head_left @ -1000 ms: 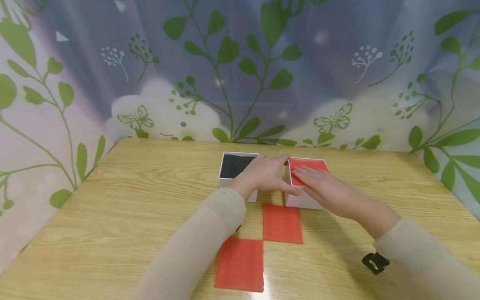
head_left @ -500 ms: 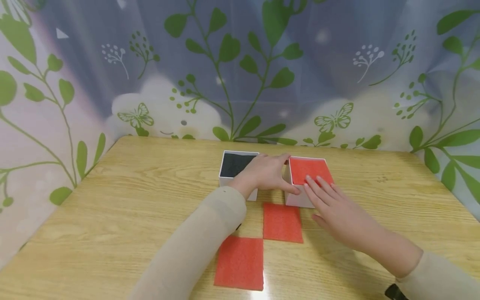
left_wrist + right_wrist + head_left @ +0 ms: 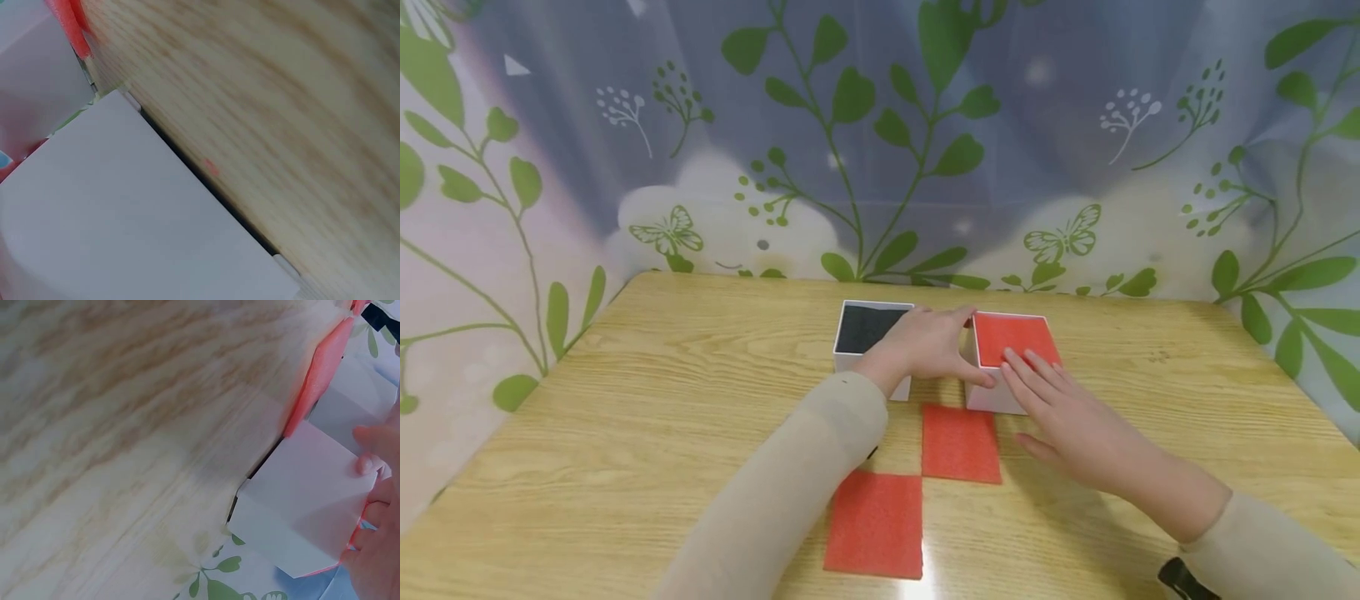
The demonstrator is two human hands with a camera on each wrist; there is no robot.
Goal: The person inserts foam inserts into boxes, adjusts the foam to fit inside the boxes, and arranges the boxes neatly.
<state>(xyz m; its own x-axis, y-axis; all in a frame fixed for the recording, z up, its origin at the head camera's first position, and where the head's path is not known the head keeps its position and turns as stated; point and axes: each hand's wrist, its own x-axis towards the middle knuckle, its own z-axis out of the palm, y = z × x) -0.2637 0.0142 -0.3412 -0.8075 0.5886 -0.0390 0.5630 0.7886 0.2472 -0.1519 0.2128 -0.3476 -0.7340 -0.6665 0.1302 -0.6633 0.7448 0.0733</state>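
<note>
Two white boxes stand side by side at the middle of the wooden table (image 3: 647, 400). The left box (image 3: 848, 360) holds black foam (image 3: 867, 327). The right box (image 3: 992, 398) holds red foam (image 3: 1009, 335). My left hand (image 3: 932, 343) sits between them and grips the right box's near left corner, thumb on its front face. My right hand (image 3: 1045, 392) lies flat with straight fingers, fingertips on the near edge of the red foam. In the right wrist view, fingertips (image 3: 372, 464) touch the white box (image 3: 306, 506). A white box wall (image 3: 125, 206) fills the left wrist view.
Two loose red foam squares lie in front of the boxes, one (image 3: 961, 442) just before the right box, the other (image 3: 874, 523) nearer me. A leaf-patterned curtain (image 3: 880, 150) closes off the back and sides. A black strap (image 3: 1180, 579) shows at my right sleeve.
My right hand slid back from the top of the red foam toward me, leaving only its fingertips at the near edge. The left hand and both boxes stayed put.
</note>
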